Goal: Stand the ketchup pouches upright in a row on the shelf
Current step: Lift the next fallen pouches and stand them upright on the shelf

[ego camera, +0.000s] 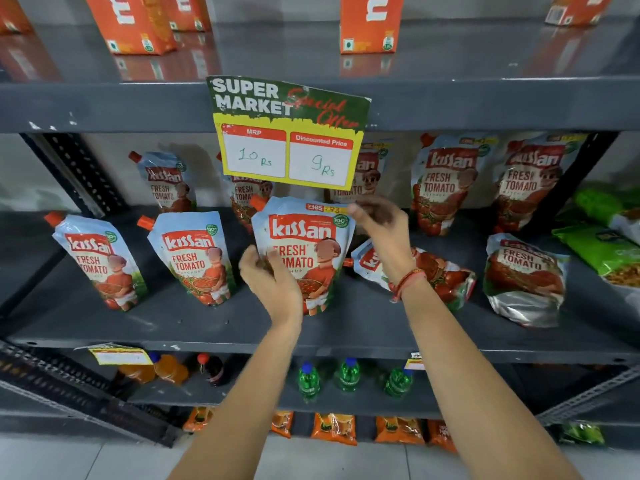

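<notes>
A Kissan ketchup pouch [304, 244] with an orange spout stands upright in the middle of the grey shelf [173, 323]. My left hand [270, 275] grips its lower left edge, and my right hand [381, 230] pinches its top right corner. To the left, two pouches [100, 261] [195, 258] stand upright in a front row. Behind my right wrist one pouch [443, 275] lies flat on its side. Another pouch [523, 278] slumps at the right. Several more pouches [446, 181] stand along the back of the shelf.
A yellow price sign [287, 133] hangs from the shelf above, covering part of the back row. Green snack packets [606, 247] lie at the shelf's right end. Orange cartons [370, 22] stand on the upper shelf, and drink bottles [349, 374] stand below.
</notes>
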`<state>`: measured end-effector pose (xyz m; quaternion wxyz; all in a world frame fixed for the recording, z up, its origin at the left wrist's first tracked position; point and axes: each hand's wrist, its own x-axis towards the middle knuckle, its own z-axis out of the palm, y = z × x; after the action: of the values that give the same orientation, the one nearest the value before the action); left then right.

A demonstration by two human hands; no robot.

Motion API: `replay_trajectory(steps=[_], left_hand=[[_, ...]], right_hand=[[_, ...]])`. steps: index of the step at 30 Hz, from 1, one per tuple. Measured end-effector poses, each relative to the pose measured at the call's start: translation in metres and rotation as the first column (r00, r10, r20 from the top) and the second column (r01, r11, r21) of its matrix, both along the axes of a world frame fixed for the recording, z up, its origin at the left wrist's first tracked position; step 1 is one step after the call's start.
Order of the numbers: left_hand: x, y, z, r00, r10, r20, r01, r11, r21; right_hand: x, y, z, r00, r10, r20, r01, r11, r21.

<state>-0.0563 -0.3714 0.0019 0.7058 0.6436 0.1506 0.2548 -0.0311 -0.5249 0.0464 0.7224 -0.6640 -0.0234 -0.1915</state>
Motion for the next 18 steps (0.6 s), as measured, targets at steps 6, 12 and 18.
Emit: replay_trajectory(steps=[6,12,18], left_hand=[[-0.064,-0.047,-0.040,0.987,-0.162,0.016,0.160,0.983,0.090],[-0.031,-0.086,-0.048,0.695,-0.538,-0.477,0.474,0.842,-0.258],[0.011,-0.104,-0.037,0.645,-0.556,-0.524,0.357,0.826,-0.437]], right_hand=[[0.022,-0.081,-0.034,0.900,-0.284,-0.332,0.081,0.855,-0.512],[0.009,-0.105,-0.059,0.694,-0.481,-0.535,-0.393,0.369,-0.842],[0.004,-0.102,-0.060,0.631,-0.465,-0.621,-0.341,0.554,-0.760]])
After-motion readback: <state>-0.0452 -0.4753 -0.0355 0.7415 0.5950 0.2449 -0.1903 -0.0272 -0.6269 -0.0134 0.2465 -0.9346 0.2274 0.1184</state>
